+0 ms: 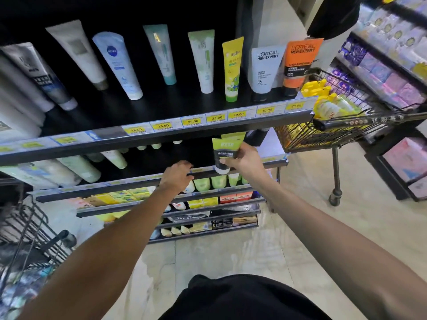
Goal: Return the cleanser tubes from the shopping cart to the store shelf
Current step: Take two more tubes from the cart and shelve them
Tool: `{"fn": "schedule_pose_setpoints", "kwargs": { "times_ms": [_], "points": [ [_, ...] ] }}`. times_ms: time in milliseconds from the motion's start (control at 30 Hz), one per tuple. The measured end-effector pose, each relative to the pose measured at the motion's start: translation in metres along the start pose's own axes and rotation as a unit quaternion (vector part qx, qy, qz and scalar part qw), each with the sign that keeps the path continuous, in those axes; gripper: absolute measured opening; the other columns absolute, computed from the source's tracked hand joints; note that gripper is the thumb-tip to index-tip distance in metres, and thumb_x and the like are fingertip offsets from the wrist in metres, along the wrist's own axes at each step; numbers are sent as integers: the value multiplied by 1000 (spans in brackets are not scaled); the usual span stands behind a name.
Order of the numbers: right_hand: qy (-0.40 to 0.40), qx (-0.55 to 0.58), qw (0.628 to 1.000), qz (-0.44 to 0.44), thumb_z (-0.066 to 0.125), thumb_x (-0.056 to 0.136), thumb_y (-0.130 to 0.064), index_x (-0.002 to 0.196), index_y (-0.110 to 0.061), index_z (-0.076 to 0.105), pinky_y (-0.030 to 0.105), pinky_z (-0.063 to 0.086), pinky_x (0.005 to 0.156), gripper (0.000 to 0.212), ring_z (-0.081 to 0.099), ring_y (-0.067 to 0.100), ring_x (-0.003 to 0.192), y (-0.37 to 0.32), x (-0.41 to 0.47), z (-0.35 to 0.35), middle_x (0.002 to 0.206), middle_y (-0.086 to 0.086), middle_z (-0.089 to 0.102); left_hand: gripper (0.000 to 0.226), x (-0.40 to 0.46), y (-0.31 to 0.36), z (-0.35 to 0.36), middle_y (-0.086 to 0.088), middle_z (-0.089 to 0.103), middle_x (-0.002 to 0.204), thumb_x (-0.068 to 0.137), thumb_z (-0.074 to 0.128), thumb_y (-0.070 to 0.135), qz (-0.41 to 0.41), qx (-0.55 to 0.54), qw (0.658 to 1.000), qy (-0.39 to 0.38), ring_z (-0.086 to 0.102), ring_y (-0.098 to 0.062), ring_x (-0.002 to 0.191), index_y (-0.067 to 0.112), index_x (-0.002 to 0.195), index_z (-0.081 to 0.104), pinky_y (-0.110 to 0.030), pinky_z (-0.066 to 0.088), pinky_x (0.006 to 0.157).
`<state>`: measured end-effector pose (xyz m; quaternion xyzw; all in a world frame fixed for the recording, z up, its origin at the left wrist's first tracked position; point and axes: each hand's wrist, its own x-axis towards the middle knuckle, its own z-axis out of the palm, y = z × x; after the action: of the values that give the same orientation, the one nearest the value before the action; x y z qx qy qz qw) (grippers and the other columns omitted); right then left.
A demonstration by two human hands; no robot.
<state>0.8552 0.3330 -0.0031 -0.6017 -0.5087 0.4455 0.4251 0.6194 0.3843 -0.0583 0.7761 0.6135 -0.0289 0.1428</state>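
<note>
Two bare forearms reach forward from the bottom of the view toward the store shelf [161, 132]. The left hand [176, 175] lies with relaxed fingers on the front rail of the second shelf [129, 184], its grip slack and holding nothing. Just to its right, the right hand [245, 159] has its grip closed round a green and black cleanser tube [225, 153], thumb across the front of the dark lower body near the white cap, fingers wrapped behind. The tube stands cap down, its cap at the rail edge and its green crimped end up under the top shelf's price strip [231, 116]; a second green tube end shows just behind it. Above, on the top shelf, a row of upright tubes leans back, among them a yellow tube [232, 68], a white L'Oreal tube [265, 68] and an orange L'Oreal tube [299, 63]. Farther right stands the shopping cart [342, 121], with yellow packages inside.
</note>
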Motion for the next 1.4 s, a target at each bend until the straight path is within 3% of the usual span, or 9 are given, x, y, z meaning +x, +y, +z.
{"fn": "schedule_pose_setpoints", "kwargs": {
  "times_ms": [200,333,433,533,667,767,833,1033,1400],
  "points": [
    [-11,-21,1000,2,84,85,-15,88,-28,62,23,50,72,26,65,8,82,-12,14,34,88,-11,70,45,0,-6,0,0,62,142,98,67,33,-12,-21,1000,1,62,-28,125,23,142,60,-40,52,100],
    [4,-41,999,11,86,82,-17,92,-18,65,40,57,83,24,69,22,91,-14,24,52,94,0,73,46,2,-11,0,-1,65,139,98,66,34,-14,-22,1000,-3,63,-28,123,25,142,59,-40,53,99],
    [7,-50,999,9,85,83,-14,99,-18,65,39,56,89,25,69,19,97,-16,27,62,100,-2,73,45,3,-13,1,-3,67,135,97,67,35,-12,-22,1000,-1,65,-29,120,25,141,60,-41,54,98],
    [7,-81,997,10,84,84,-18,94,-14,60,35,50,77,27,63,20,90,-17,35,68,90,-1,66,44,2,-14,0,-3,69,131,96,68,38,-15,-24,1000,-6,65,-31,117,30,139,60,-44,56,94],
    [-3,-93,995,24,82,86,-13,79,-25,52,28,45,74,33,59,11,79,-16,43,71,80,-9,59,51,-1,-18,-2,-2,65,137,94,69,46,-24,-17,1000,3,64,-29,120,26,141,59,-44,56,95],
    [-20,-97,995,33,82,85,-9,98,-17,64,27,48,81,24,66,14,92,-7,45,75,94,-4,69,57,-3,-29,-5,1,59,144,93,69,49,-33,-15,999,6,60,-26,126,27,144,56,-42,53,99],
    [-17,-98,994,41,83,85,-11,118,-12,66,34,52,96,37,67,21,108,-2,48,78,111,1,72,59,-4,-35,-5,3,55,149,93,69,50,-31,-17,999,4,57,-25,131,28,146,55,-42,50,102],
    [-24,-88,994,61,83,83,-6,114,-19,61,36,49,103,40,63,19,112,0,56,78,113,-3,69,59,-4,-37,-6,7,52,153,93,68,52,-33,-21,999,14,56,-24,133,32,147,54,-41,49,102],
    [-13,-93,992,89,78,85,1,126,-11,59,37,47,106,47,61,25,119,5,66,83,120,6,68,57,-6,-37,-5,5,54,151,94,68,50,-36,-29,999,17,58,-25,130,32,147,54,-42,50,101]
  ]
}}
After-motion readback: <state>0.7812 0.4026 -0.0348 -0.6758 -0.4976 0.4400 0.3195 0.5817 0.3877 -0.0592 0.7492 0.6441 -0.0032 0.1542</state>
